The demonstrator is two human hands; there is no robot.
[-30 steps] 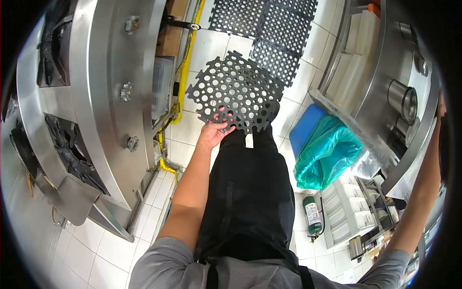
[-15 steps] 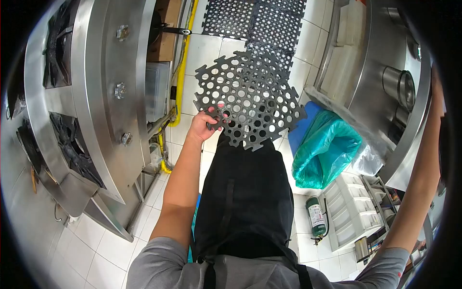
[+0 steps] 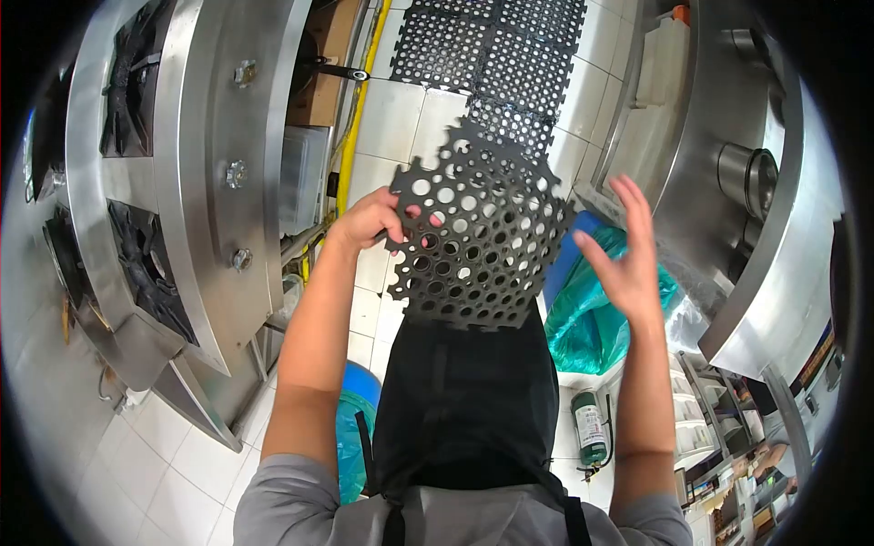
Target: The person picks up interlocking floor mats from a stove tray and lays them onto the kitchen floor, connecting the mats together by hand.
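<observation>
A black perforated mat piece [image 3: 482, 237] with jigsaw edges hangs in front of my body, above the floor. My left hand [image 3: 371, 221] grips its left edge, with fingertips showing through the holes. Just right of the mat, my right hand [image 3: 624, 259] is raised with its fingers spread and holds nothing. Beyond the held piece, joined black mats [image 3: 492, 50] lie on the white tiles.
A steel stove [image 3: 209, 173] with knobs stands on the left beside a yellow pipe [image 3: 349, 155]. To the right are a steel counter [image 3: 696, 164], a green-lined bin [image 3: 596, 318] and a green cylinder [image 3: 589, 426]. Another lined bin [image 3: 357, 428] sits at lower left.
My right hand has come from the far right counter to beside the mat. My left hand has shifted slightly left, and the mat has tilted and come nearer my body.
</observation>
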